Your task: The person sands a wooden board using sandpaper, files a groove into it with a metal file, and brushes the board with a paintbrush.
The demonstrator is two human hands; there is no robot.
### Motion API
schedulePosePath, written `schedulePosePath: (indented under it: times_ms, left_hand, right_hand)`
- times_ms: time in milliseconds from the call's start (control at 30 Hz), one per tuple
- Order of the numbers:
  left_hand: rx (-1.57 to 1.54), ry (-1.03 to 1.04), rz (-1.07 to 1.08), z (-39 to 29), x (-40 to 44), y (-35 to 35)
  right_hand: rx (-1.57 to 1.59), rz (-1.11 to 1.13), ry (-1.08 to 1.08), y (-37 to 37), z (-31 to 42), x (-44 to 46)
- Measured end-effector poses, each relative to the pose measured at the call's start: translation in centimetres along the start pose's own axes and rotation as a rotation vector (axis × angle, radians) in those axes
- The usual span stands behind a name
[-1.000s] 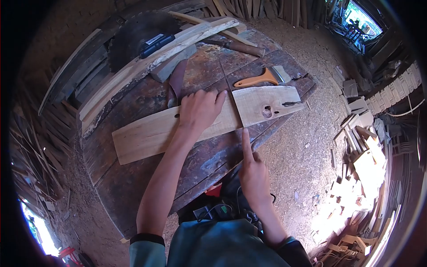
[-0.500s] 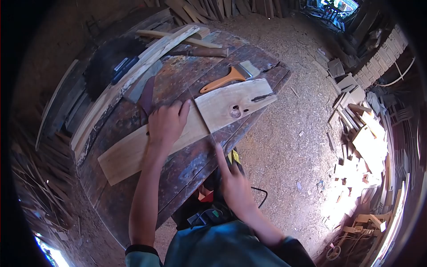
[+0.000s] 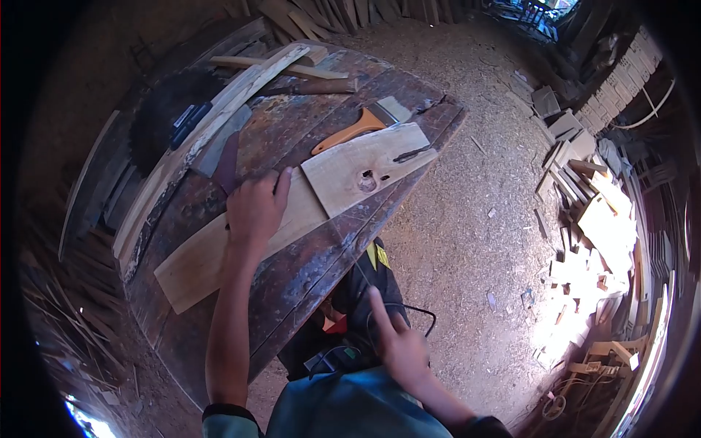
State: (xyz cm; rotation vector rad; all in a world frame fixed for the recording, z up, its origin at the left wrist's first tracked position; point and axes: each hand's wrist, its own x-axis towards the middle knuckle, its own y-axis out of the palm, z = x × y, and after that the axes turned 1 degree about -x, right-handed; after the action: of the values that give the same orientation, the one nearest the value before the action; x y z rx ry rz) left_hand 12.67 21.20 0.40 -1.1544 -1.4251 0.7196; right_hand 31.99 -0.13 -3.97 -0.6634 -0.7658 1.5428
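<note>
My left hand (image 3: 255,208) presses down on a pale wooden board (image 3: 197,266), its fingers bent over the far edge. A dark straight line crosses the board just right of that hand. Beyond the line lies a wider section (image 3: 339,164) with a knot hole and a dark split. Off the near edge of the bench, my right hand (image 3: 401,347) is closed, index finger stretched forward along a hand saw (image 3: 355,263). The blade shows edge-on as a thin line running toward the cut; the handle is hidden in my grip.
A paintbrush (image 3: 350,133) with an orange handle lies behind the board on the stained bench (image 3: 292,274). Further left are a long rough-edged strip (image 3: 212,120), a circular saw blade (image 3: 150,128) and a hammer-like handle (image 3: 314,87). Wood offcuts (image 3: 595,219) are heaped at right on the sawdust-strewn floor.
My right hand has drawn back toward my body, away from the board, pulling the saw with it. My left hand stays on the board; the whole view has shifted slightly.
</note>
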Motion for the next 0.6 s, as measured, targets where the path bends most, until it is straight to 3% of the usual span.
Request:
schedulePosePath:
  times_ms: [133,267,467,600]
  left_hand:
    - [-0.002,0.005,0.025,-0.1,0.0,-0.2]
    - [0.024,0.073,-0.043,0.3,0.2,-0.2]
    - [0.128,0.431,-0.507,0.9,0.1,-1.3]
    - [0.136,0.442,-0.533,0.4,-1.3,-1.6]
  right_hand:
    - [0.079,0.061,0.009,-1.9,-2.2,-3.4]
    - [0.254,-0.267,0.064,-2.4,-3.0,-3.1]
    - [0.393,-0.541,0.148,-2.7,-4.2,-0.9]
    - [0.382,-0.457,0.19,-2.4,-4.3,-0.7]
